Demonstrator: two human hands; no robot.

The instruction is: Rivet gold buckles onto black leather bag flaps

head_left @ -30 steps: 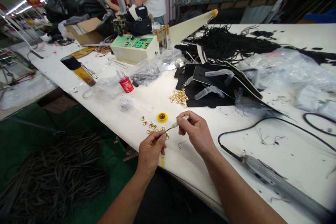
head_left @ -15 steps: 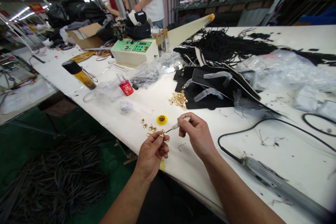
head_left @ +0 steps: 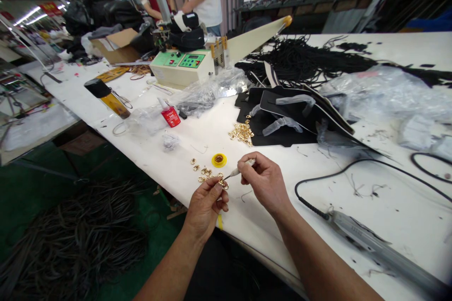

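Pinched between the thumb and fingers of my left hand (head_left: pixel 206 204) is a small gold metal ring fitting (head_left: pixel 223 184). My right hand (head_left: pixel 264 179) grips a small screwdriver (head_left: pixel 236 171) with a pale handle, its thin dark tip pointing down-left at the fitting. The tip appears to meet the fitting, though contact is too small to be sure of. Just beyond my fingers sits a round yellow dish (head_left: pixel 219 160) with small brownish pieces in it. Several loose gold fittings (head_left: pixel 204 171) lie left of the dish, and a larger gold pile (head_left: pixel 241 133) lies farther back.
A red glue bottle (head_left: pixel 171 115), a yellow-and-black cylinder (head_left: pixel 108 98) and a green-panelled machine (head_left: pixel 183 67) stand farther back. Black panels (head_left: pixel 282 122) with plastic wrap lie behind the gold pile. A grey corded tool (head_left: pixel 374 240) lies at right. Two people stand beyond the table.
The gold fitting sits turned a little differently in my left fingers, with its ring showing more. The screwdriver tip has shifted slightly closer to it. The whole view has moved a touch.
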